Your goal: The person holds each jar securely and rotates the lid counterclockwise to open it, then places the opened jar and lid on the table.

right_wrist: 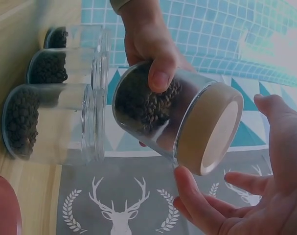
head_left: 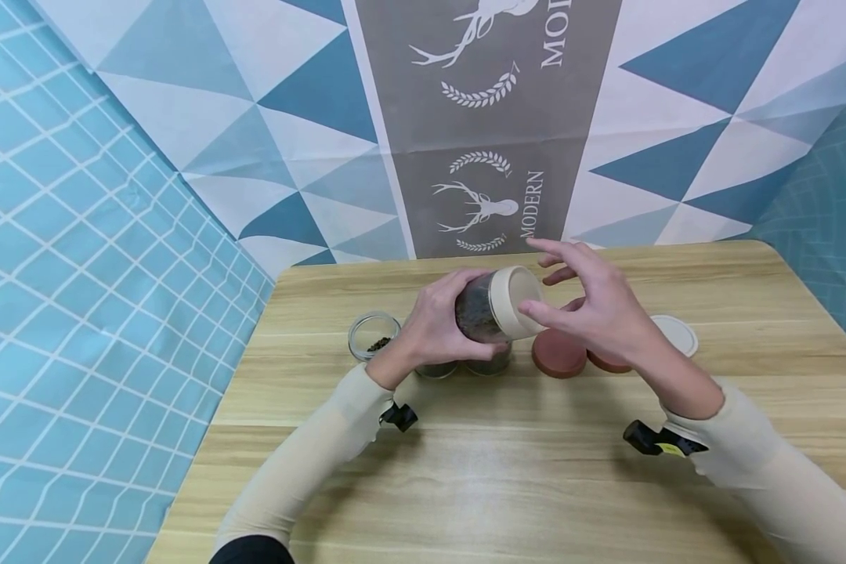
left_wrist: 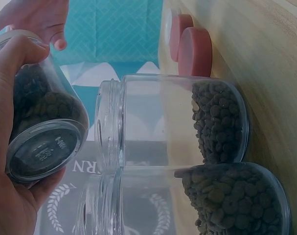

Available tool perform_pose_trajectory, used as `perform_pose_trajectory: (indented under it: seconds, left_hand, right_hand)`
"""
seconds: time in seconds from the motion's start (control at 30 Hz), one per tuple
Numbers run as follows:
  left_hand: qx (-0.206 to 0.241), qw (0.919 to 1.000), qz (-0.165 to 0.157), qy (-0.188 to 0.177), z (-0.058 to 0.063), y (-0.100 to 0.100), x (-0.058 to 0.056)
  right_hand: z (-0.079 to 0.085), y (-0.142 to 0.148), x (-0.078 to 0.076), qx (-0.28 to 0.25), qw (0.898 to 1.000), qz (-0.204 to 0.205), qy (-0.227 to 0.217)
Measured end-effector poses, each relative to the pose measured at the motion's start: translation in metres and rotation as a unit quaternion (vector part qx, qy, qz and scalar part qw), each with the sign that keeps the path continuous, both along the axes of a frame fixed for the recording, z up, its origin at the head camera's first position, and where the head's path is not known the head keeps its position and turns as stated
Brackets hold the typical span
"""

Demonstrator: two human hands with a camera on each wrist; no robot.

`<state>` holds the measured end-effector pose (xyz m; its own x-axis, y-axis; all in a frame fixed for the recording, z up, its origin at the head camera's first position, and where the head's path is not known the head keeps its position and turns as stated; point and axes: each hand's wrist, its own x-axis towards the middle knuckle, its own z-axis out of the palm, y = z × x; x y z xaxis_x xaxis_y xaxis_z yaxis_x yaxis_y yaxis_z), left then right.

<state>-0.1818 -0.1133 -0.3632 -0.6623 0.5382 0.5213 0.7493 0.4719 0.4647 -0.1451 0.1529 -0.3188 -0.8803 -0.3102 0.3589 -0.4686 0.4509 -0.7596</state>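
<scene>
My left hand (head_left: 432,323) grips a glass jar (head_left: 474,309) round its body and holds it tilted above the table, its lidded end toward my right hand. A cream lid (head_left: 518,301) covers its mouth; dark, bean-like pieces lie inside, seen through the glass in the right wrist view. Fingers spread, my right hand (head_left: 602,301) is at the lid, with a fingertip right by its rim and nothing gripped. Below stand three lidless glass jars (right_wrist: 48,122) in a row, each partly filled with dark round pieces.
Two red lids (head_left: 559,354) and a white lid (head_left: 677,335) lie on the wooden table (head_left: 507,470), right of the jars. A patterned cloth (head_left: 493,117) hangs behind the table's far edge, and blue tiled sheeting (head_left: 77,313) runs along the left side.
</scene>
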Motion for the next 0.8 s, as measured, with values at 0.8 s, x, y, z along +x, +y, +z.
perform_pose_trajectory:
  seconds: [0.8]
  left_hand:
    - [0.002, 0.9999, -0.012, 0.008, 0.001, 0.001, 0.000]
  right_hand:
    - [-0.004, -0.012, 0.001, 0.026, 0.997, 0.040, 0.065]
